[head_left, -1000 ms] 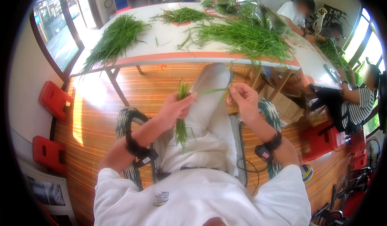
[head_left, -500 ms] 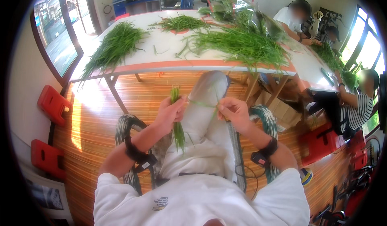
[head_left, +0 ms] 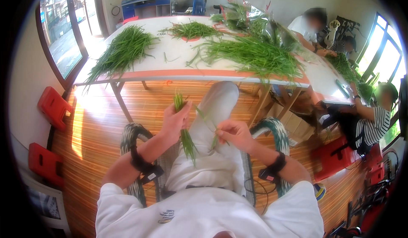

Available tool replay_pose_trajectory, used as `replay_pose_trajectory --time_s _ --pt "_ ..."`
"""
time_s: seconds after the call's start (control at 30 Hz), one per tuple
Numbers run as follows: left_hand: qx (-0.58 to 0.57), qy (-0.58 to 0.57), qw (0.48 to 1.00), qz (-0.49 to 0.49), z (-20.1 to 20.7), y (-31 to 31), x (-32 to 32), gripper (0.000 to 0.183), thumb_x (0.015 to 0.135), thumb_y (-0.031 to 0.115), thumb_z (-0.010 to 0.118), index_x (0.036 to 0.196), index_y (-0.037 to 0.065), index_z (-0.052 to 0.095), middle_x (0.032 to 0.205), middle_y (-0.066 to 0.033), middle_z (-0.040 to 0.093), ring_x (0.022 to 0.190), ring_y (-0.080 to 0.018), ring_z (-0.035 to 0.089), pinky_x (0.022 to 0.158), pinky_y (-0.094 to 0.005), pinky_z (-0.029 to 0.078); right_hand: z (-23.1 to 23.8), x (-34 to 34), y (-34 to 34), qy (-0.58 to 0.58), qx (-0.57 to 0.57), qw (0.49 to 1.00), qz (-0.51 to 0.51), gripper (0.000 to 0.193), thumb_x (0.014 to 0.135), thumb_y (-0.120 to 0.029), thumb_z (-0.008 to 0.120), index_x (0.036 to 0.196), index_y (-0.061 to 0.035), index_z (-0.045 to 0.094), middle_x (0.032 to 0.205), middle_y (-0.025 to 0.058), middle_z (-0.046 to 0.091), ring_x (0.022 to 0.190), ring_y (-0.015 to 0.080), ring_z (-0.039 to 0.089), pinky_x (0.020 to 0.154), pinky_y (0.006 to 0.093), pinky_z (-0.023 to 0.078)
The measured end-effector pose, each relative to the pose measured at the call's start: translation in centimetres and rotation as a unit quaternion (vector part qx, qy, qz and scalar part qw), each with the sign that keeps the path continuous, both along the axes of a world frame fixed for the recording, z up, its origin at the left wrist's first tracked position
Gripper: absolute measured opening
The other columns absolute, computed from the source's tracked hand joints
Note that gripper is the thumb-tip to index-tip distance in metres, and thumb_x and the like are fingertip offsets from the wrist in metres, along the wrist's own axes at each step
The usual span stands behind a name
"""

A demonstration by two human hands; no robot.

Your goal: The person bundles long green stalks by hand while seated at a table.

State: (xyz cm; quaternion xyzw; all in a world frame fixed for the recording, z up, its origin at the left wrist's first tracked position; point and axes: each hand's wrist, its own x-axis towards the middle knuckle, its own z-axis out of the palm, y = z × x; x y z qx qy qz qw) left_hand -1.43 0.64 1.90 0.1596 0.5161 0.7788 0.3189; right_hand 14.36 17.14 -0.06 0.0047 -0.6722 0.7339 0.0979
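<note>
My left hand [head_left: 174, 121] is closed round a small bunch of green grass blades [head_left: 188, 146], held upright above my lap. Cut tips stick out over the fist and the loose ends hang below it. Between the thumb and fingers of my right hand [head_left: 238, 135] is a single long grass blade [head_left: 205, 116], pinched to the right of the bunch. That blade slants up toward the left fist; whether it joins the bunch is hidden by my fingers. Both hands are over my raised leg, in front of the table.
A long white table [head_left: 170, 57] stands ahead, bearing a grass heap [head_left: 125, 47] at left and a larger pile [head_left: 255, 55] at right. Red stools [head_left: 54, 106] line the left wall. Two co-workers sit at right, one in a striped shirt [head_left: 376, 121]. A cardboard box [head_left: 293, 125] lies under the table.
My right hand has moved left and down toward the bunch, bringing its pinched blade along. My left hand keeps its hold, nearly in place. The whole view has shifted slightly.
</note>
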Motion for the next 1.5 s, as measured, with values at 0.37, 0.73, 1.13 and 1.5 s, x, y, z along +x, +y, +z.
replay_pose_trajectory --time_s 0.37,0.73,1.13,1.5 --pt "0.026 0.005 1.000 -0.012 0.2 -0.2 0.1 0.020 0.094 0.023 0.056 0.082 0.008 0.051 0.055 0.0049 0.037 0.040 -0.0044 0.032 0.039 -0.0220 0.025 0.0 0.0 -0.6 -0.029 -0.002 0.999 0.045 0.011 0.090 -0.007 0.060 0.098 -0.0004 0.060 0.083 0.0020 0.063 0.067 0.0079 0.058 0.058 0.0214 0.046" --pt "0.007 0.013 1.000 -0.011 0.9 -0.6 0.9 0.017 0.095 0.021 0.053 0.100 0.005 0.058 0.046 0.0053 0.032 0.038 -0.0046 0.027 0.038 -0.0228 0.021 -0.8 0.0 -0.9 -0.045 0.009 0.996 0.074 0.012 0.090 -0.009 0.061 0.099 -0.0016 0.060 0.083 0.0014 0.063 0.069 0.0081 0.059 0.061 0.0219 0.047" --pt "0.003 0.000 1.000 -0.019 0.8 -0.8 0.6 0.022 0.095 0.020 0.053 0.111 0.005 0.056 0.093 -0.0063 0.063 0.040 -0.0035 0.032 0.037 -0.0201 0.025 -0.4 0.2 -1.7 -0.052 0.035 0.995 0.077 0.013 0.088 -0.005 0.062 0.099 0.0014 0.061 0.083 0.0047 0.064 0.070 0.0101 0.062 0.062 0.0225 0.050" --pt "-0.011 0.051 0.999 0.012 0.1 -0.5 -0.3 0.022 0.096 0.013 0.049 0.116 0.006 0.053 0.084 -0.0046 0.059 0.058 -0.0051 0.046 0.044 -0.0190 0.033 -1.0 0.4 -2.0 -0.054 0.019 0.993 0.103 0.014 0.089 -0.005 0.061 0.102 -0.0002 0.060 0.086 0.0041 0.064 0.071 0.0094 0.060 0.063 0.0231 0.050"
